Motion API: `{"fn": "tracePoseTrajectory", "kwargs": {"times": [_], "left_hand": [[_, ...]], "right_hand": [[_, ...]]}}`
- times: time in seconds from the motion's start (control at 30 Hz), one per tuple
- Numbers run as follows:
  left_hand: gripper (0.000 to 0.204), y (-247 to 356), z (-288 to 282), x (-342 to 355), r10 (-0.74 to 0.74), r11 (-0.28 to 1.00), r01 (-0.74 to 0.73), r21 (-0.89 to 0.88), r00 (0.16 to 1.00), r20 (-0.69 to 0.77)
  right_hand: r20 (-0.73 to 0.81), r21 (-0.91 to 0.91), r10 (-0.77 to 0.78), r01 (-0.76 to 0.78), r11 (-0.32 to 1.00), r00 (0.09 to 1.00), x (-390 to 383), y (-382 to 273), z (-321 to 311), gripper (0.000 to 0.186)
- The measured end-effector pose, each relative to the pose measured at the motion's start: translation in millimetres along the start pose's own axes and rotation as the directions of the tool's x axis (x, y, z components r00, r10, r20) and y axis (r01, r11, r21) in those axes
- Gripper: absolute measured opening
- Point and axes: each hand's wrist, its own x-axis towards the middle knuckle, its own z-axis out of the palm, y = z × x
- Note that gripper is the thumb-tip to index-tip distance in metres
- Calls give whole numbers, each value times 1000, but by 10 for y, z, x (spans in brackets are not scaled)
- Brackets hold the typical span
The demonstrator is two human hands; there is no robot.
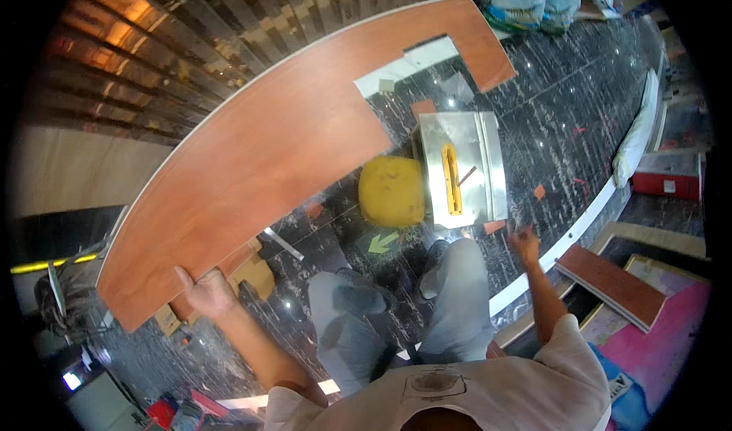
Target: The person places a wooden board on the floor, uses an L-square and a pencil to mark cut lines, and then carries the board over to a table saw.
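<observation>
A long reddish-brown wood-grain panel with a curved, pale far edge stretches from the lower left to the upper right. A rectangular notch is cut into its near side. My left hand is closed on the panel's near edge at the left end, thumb on top and the other fingers hidden beneath. My right hand hangs over the floor near the silver metal box, slightly blurred, its fingers loosely apart and nothing visible in them. On the box lie a slim yellow tool and a short brown stick.
A yellow stool stands against the box. Cardboard pieces and a metal strip lie under the panel's near edge. A slatted partition runs behind it. At right are a wood-grain offcut and a red box.
</observation>
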Motion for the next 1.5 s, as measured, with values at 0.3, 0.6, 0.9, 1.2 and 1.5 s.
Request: {"fn": "tracePoseTrajectory", "kwargs": {"times": [0.3,0.6,0.9,1.2,1.5], "left_hand": [[52,1184,2294,-912,284,959,-278,60,941,-182],[48,2586,3571,-2522,654,754,-625,201,686,-320],[37,4329,2783,-4182,881,418,-776,472,221,-418],[46,6608,2093,-6029,936,-26,-569,822,-303,-180],[58,8100,1616,-7667,674,-341,-275,899,-738,30]], "right_hand": [[668,239,49,-276,931,743,-2543,-900,-1336,27],[947,-96,-47,420,903,317,-2285,-3180,-1136,31],[972,-58,-96,612,789,216,-3219,-4836,291,31],[995,32,-94,822,568,26,-4655,-5429,1234,32],[988,136,-50,696,705,-143,-6455,-6818,2640,21]]}}
